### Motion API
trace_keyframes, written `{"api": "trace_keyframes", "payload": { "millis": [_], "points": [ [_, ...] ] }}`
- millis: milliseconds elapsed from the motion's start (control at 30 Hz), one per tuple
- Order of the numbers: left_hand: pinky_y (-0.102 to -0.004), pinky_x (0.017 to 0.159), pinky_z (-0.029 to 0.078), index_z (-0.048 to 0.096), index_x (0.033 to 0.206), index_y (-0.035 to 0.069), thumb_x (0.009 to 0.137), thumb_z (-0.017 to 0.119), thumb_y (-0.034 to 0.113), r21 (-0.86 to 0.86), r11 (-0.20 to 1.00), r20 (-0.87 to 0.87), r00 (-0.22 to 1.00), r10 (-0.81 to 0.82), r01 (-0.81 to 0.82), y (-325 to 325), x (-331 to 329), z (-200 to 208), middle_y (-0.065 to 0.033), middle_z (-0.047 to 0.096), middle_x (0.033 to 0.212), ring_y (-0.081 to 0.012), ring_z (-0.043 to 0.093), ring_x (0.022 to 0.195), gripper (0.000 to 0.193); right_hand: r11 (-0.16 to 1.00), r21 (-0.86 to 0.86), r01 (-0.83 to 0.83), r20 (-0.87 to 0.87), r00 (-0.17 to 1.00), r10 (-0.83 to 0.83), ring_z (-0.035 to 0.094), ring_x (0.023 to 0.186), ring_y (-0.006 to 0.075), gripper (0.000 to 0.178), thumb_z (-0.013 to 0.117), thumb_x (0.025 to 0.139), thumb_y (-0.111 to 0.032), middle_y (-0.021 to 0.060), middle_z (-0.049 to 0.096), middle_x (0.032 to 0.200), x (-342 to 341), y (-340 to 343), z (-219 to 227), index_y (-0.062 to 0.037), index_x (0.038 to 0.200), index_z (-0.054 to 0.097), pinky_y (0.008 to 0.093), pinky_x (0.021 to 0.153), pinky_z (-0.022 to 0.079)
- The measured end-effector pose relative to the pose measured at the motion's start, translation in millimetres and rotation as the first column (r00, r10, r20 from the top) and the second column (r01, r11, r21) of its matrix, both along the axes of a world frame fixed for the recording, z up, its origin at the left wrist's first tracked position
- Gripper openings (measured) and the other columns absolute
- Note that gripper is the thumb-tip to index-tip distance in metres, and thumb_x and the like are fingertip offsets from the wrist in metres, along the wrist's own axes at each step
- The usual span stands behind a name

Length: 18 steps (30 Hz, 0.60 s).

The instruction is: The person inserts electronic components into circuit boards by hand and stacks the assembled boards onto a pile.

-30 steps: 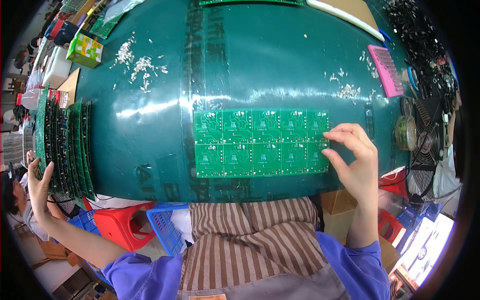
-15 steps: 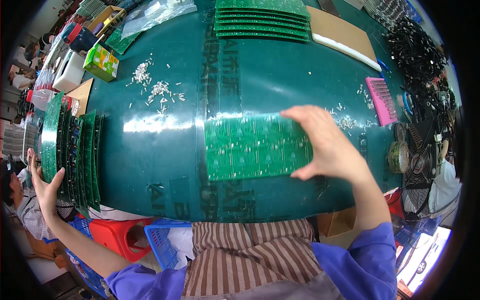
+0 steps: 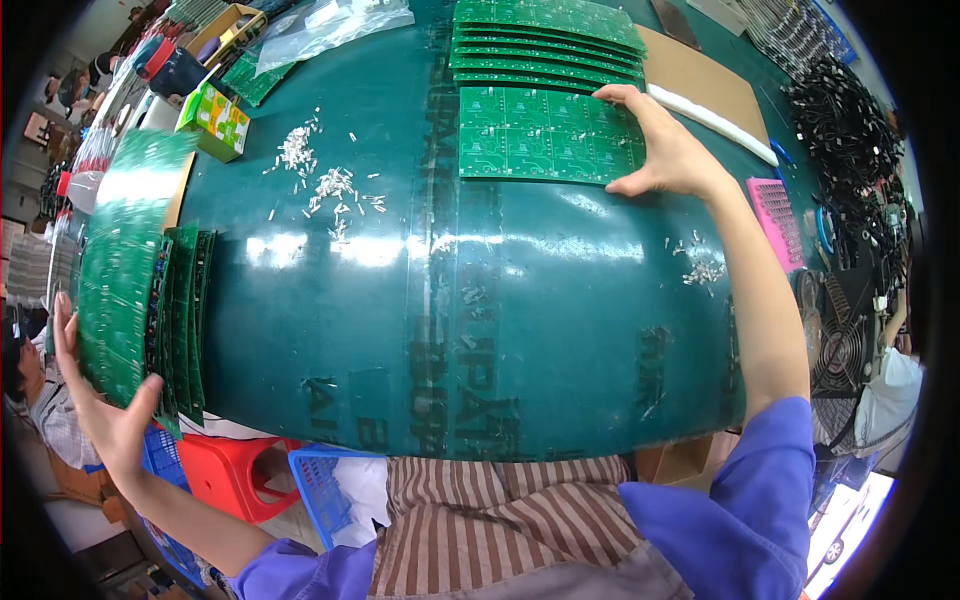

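Note:
My right hand (image 3: 665,150) grips a green circuit board (image 3: 545,135) by its right end, thumb on the near edge and fingers on the far one. That board is level with the near side of a stack of similar boards (image 3: 550,45) at the back of the table. On the far left, my left hand (image 3: 105,400) holds another green circuit board (image 3: 130,270) by its near end, thumb and fingers on opposite edges. This board is tilted and smeared by motion. Several more boards (image 3: 185,320) stand on edge close beside it.
Small white parts lie in piles (image 3: 335,185) left of centre and at the right (image 3: 703,268). A pink block (image 3: 775,222), a cardboard sheet (image 3: 705,85) and black cables (image 3: 840,120) line the right side. A green-yellow carton (image 3: 215,122) stands back left. A red stool (image 3: 235,475) is below.
My right hand has carried its circuit board away from me, from mid-table to the stack. My left hand has drawn a board out from the standing row, tilting it.

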<state>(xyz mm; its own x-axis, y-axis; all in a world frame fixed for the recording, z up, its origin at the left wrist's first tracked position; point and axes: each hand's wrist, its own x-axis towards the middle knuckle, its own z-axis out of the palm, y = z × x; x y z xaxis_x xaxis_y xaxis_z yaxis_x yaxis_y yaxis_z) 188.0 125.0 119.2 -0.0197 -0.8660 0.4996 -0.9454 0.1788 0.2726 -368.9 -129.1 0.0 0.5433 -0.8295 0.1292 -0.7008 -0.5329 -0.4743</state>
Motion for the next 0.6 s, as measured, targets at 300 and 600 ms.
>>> {"api": "trace_keyframes", "payload": {
  "millis": [300,600],
  "points": [
    [-0.05,0.11,0.031,0.043,0.146,0.001,0.046,0.094,0.041,0.392,0.759,-0.279,0.853,-0.441,0.52,-35.0,-136.2,-63.1,-0.0227,0.048,0.138,-0.038,0.046,0.129,0.119,1.0,0.019,-0.012,0.028,1.0,0.012,0.046,0.137,0.0303,0.109,0.091,0.058,-0.02,0.0147,0.051,0.145,-6.5,-8.4,-12.4,-0.0151,0.153,0.037,0.0413,0.118,0.035],
    [-0.0524,0.111,0.029,0.046,0.149,0.008,0.047,0.095,0.038,0.515,0.547,-0.315,0.739,-0.596,0.66,-51.6,-206.8,-112.8,-0.0181,0.045,0.146,-0.0384,0.044,0.133,0.117,0.995,-0.097,-0.001,0.053,0.999,0.006,0.047,0.137,0.0326,0.109,0.094,0.061,-0.029,0.0162,0.051,0.146,-11.4,-4.9,-12.3,-0.0155,0.153,0.039,0.0414,0.117,0.037]
  ]
}}
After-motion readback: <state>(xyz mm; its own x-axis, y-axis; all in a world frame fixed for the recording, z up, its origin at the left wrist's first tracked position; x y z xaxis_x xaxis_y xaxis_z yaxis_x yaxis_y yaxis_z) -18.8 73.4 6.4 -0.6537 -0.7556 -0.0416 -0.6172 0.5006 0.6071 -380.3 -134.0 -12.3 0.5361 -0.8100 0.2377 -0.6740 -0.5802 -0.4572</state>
